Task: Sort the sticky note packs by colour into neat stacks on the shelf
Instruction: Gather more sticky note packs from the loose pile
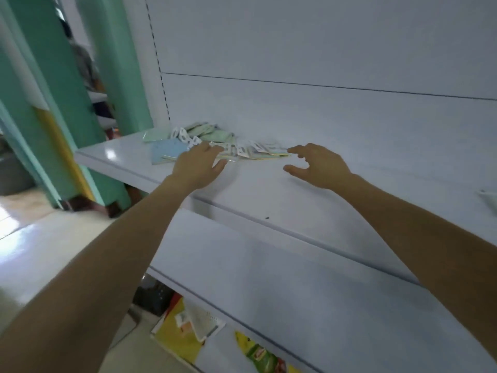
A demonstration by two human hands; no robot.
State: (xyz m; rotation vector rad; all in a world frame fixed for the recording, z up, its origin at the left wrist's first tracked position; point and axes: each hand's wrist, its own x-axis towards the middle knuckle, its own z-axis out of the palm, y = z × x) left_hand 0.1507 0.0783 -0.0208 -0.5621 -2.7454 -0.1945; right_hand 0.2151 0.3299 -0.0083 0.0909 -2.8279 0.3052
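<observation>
The sorting looks to be at its very start: the sticky note packs [215, 144] lie in one loose, mixed heap on the white shelf [269, 195], close against its back panel and toward its left end. Taking that heap as the landmark and going from left to right: at its left edge sit a pale green pack [154, 135] and, just in front of it, a blue pack [168, 153]; more green ones are piled behind the middle, with white hang tabs strewn across.

The left hand [200, 168] rests over the heap's front middle, fingers spread flat and wide, gripping nothing, its fingertips touching the packs there. The heap's right end is a flatter fan of yellowish packs [265, 153]. Just right of that end hovers the right hand [317, 165], open and curled in a wide pinch, empty, with the forefinger near or touching the last pack; blur hides which.

The next move probably calls for drawing single packs clear of the heap and starting separate colour stacks on the shelf's bare stretch to the right.
</observation>
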